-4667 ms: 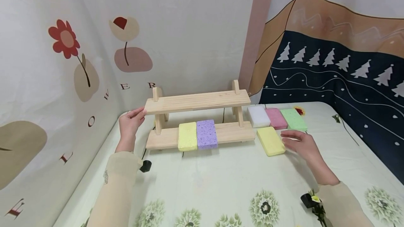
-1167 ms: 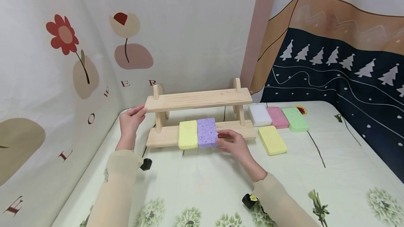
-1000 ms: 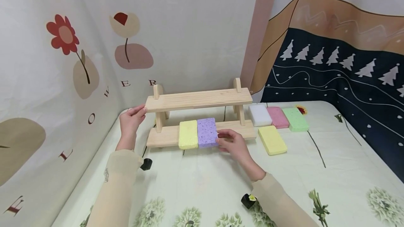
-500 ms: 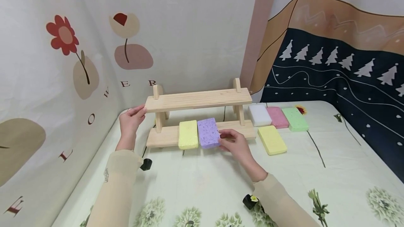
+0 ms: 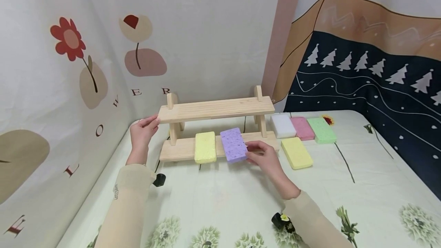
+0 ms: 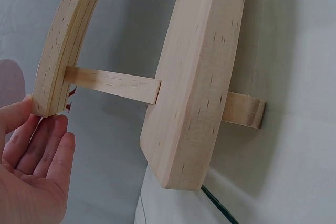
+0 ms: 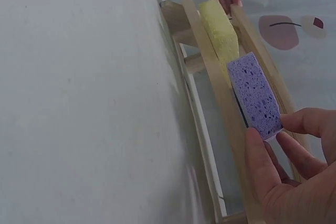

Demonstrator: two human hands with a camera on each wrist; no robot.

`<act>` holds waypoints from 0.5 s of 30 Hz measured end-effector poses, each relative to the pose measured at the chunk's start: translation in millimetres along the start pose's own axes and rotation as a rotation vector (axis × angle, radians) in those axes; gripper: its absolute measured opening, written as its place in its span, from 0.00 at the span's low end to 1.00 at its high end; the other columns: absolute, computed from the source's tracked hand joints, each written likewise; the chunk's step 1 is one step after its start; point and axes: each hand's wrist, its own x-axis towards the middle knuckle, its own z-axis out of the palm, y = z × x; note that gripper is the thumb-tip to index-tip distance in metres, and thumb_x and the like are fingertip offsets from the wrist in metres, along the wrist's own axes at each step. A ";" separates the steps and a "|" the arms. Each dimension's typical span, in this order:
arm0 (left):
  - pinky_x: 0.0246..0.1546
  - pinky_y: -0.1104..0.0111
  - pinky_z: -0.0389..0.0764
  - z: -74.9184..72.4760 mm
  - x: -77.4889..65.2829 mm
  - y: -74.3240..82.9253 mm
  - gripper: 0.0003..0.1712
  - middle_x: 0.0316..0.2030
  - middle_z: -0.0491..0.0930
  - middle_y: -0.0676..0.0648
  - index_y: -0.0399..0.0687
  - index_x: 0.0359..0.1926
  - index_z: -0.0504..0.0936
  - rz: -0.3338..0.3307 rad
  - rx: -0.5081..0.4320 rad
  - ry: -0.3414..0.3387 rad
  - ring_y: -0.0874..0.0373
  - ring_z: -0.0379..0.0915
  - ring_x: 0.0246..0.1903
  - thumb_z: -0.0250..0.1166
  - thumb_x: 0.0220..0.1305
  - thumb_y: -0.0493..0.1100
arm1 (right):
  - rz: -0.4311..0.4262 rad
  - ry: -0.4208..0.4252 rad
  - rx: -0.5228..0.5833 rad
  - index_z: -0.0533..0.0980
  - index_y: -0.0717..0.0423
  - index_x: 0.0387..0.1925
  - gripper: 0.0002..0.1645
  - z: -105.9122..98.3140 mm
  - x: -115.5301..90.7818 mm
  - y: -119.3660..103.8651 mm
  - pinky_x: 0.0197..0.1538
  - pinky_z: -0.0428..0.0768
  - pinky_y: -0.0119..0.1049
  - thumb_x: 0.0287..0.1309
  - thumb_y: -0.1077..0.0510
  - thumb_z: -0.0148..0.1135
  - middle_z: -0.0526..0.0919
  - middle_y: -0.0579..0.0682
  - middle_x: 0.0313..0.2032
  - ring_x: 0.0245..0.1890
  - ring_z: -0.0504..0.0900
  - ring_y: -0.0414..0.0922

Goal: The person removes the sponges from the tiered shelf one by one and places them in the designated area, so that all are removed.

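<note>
My right hand [image 5: 264, 158] pinches the right edge of a purple sponge [image 5: 234, 144], which tilts over the lower board of a two-tier wooden shelf [image 5: 215, 109]. In the right wrist view, thumb and fingertips hold the near end of the purple sponge [image 7: 254, 95]. A yellow sponge [image 5: 205, 147] sits to its left on the lower board, with a gap between the two. With thumb above and fingers beneath, my left hand [image 5: 142, 135] grips the upper board's left end; the left wrist view shows this hand [image 6: 37, 166] at the board's tip [image 6: 48, 98].
Right of the shelf, a white sponge [image 5: 283, 125], a pink sponge [image 5: 302, 128] and a green sponge [image 5: 322, 130] lie in a row. Another yellow sponge [image 5: 296, 153] lies in front of them on the flowered tablecloth [image 5: 213, 202]. Printed curtains hang behind.
My right hand went from beside the loose yellow sponge to the purple one, then pulled it rightward, tilting it away from its yellow neighbour. The left hand has kept its grip on the shelf.
</note>
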 end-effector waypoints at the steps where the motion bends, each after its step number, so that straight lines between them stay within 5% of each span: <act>1: 0.62 0.70 0.79 0.1 0.0 0.1 0.24 0.57 0.80 0.50 0.46 0.62 0.80 0.000 0.001 -0.001 0.69 0.80 0.47 0.67 0.66 0.45 | -0.002 -0.002 0.001 0.77 0.67 0.55 0.20 -1.9 -0.8 -0.3 0.42 0.89 0.30 0.61 0.69 0.63 0.81 0.67 0.51 0.39 0.84 0.39; 15: 0.62 0.69 0.79 0.4 1.3 -0.3 0.24 0.56 0.81 0.49 0.45 0.62 0.80 0.004 0.005 0.001 0.70 0.80 0.46 0.67 0.66 0.45 | 0.001 -0.003 -0.041 0.76 0.68 0.57 0.22 -28.6 -6.3 -2.9 0.41 0.87 0.25 0.62 0.69 0.62 0.79 0.68 0.55 0.39 0.84 0.36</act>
